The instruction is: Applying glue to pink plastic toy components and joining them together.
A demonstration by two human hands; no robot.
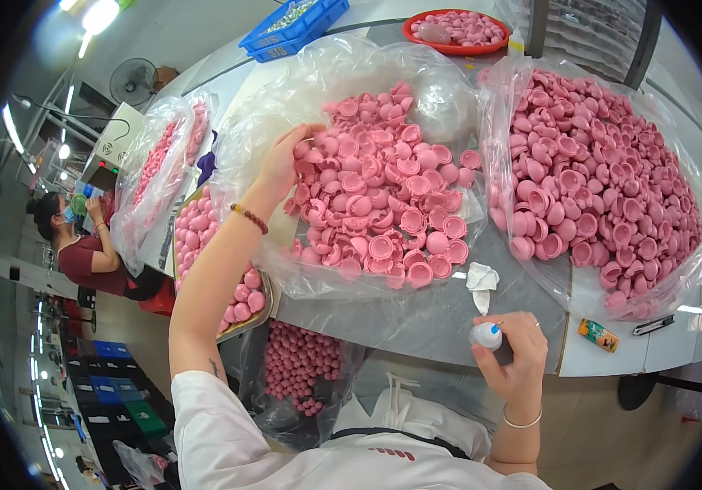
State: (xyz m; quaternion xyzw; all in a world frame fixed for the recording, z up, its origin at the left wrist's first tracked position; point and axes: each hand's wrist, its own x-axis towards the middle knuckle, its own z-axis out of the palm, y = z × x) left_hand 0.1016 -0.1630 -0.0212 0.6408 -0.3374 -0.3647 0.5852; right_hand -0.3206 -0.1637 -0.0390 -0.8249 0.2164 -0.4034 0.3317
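Note:
My left hand reaches to the left edge of a heap of pink plastic half-shells on an open clear plastic bag. Its fingers stretch over the pieces and look apart, though the tips are partly hidden. In my right hand, near the table's front edge, is a small white squeeze bottle with a blue tip. My fingers wrap round its side. Just beyond the bottle lies a crumpled white tissue.
A larger bag of pink half-shells fills the right. A tray of pink balls stands left; a bag of pink balls sits below. Rear: blue crate, red basin. Right: stapler, small box. A co-worker sits left.

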